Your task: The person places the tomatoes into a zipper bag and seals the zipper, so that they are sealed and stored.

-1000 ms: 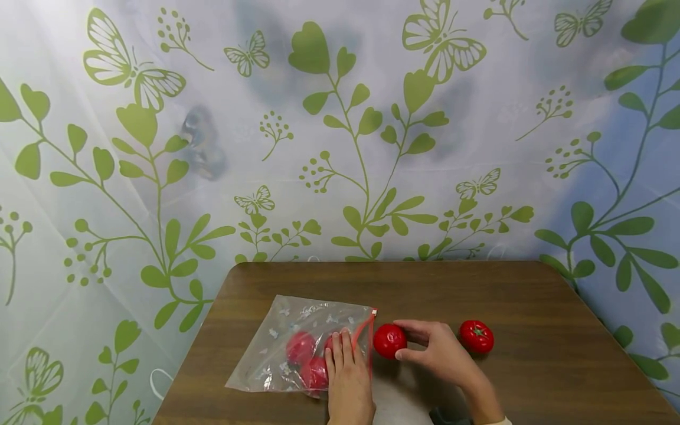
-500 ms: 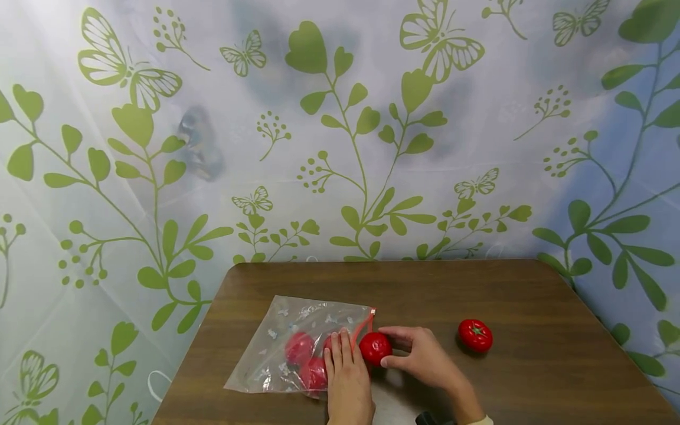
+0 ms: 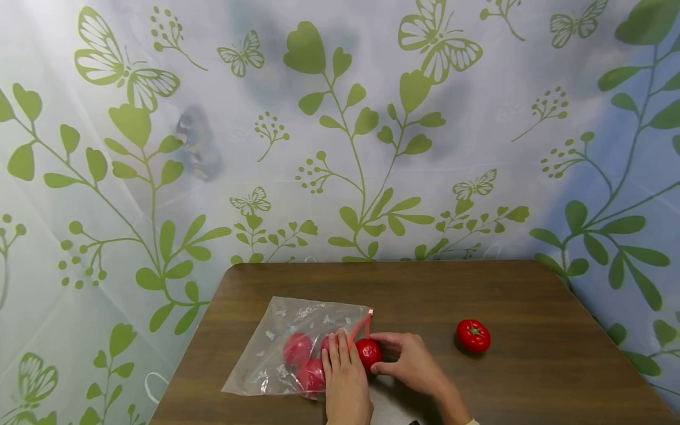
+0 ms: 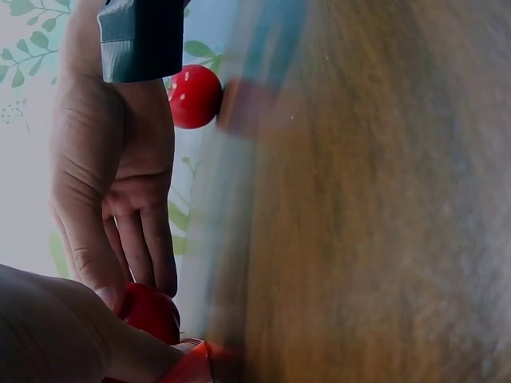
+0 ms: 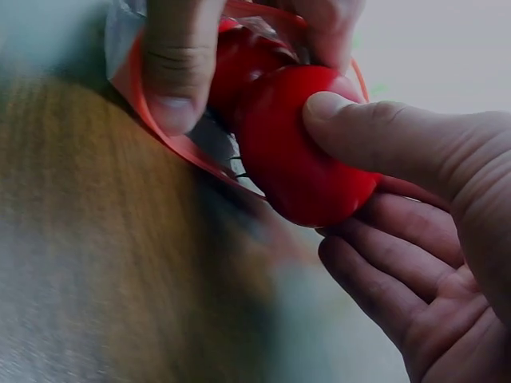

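Observation:
My right hand [image 3: 409, 363] pinches a red tomato [image 3: 368, 353] between thumb and fingers. That tomato [image 5: 307, 152] is right at the orange-rimmed mouth of a clear zip bag [image 3: 297, 313], against another tomato [image 5: 239, 64] inside. My left hand [image 3: 345, 381] lies over the bag's mouth end; its thumb [image 5: 180, 88] grips the orange rim in the right wrist view, with fingers at the opposite side of the opening. Through the plastic show red tomatoes [image 3: 297, 348], one partly under the left fingers. Farther right, a tomato [image 3: 474, 336] with a green stem top sits on the table.
The brown wooden table [image 3: 414, 283] has rounded back corners. Behind it hangs a pale curtain [image 3: 340, 147] printed with green leaves and butterflies. A white slider [image 3: 370, 311] marks the far end of the bag's zip. A dark wrist device [image 4: 144, 40] shows on the right arm.
My right hand has moved left with its tomato, from beside the bag to its mouth. The left hand stays on the bag. The tomato at the right has stayed on the table.

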{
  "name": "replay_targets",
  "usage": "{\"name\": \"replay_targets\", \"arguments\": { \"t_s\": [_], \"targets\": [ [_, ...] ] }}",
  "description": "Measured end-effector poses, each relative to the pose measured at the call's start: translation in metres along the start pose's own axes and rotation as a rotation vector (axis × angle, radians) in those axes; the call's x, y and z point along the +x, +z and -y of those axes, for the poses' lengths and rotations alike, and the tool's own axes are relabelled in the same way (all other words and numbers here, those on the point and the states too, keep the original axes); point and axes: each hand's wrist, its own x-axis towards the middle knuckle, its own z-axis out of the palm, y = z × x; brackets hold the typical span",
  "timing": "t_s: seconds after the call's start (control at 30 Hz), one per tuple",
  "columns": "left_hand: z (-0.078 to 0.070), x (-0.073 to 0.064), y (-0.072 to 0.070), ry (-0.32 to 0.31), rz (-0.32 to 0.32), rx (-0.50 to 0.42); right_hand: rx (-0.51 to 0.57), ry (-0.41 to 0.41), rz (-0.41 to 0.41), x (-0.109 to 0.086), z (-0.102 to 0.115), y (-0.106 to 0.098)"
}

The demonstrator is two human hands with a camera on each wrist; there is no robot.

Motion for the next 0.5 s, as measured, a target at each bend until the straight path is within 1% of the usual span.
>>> {"name": "replay_targets", "arguments": {
  "t_s": [0.13,0.2,0.33,0.5],
  "targets": [
    [0.000,0.001,-0.001,-0.021,0.026,-0.021,0.006,-0.007,-0.008,0.001,0.000,0.004],
    [0.000,0.001,-0.002,-0.023,0.029,-0.030,0.004,-0.011,-0.011,0.002,-0.001,0.006],
    [-0.001,0.001,-0.004,-0.015,0.006,-0.033,-0.005,-0.021,-0.017,0.002,-0.002,0.007],
    [-0.002,-0.001,0.000,-0.011,-0.026,-0.034,-0.043,-0.020,-0.024,0.002,-0.003,0.012]
  ]
}}
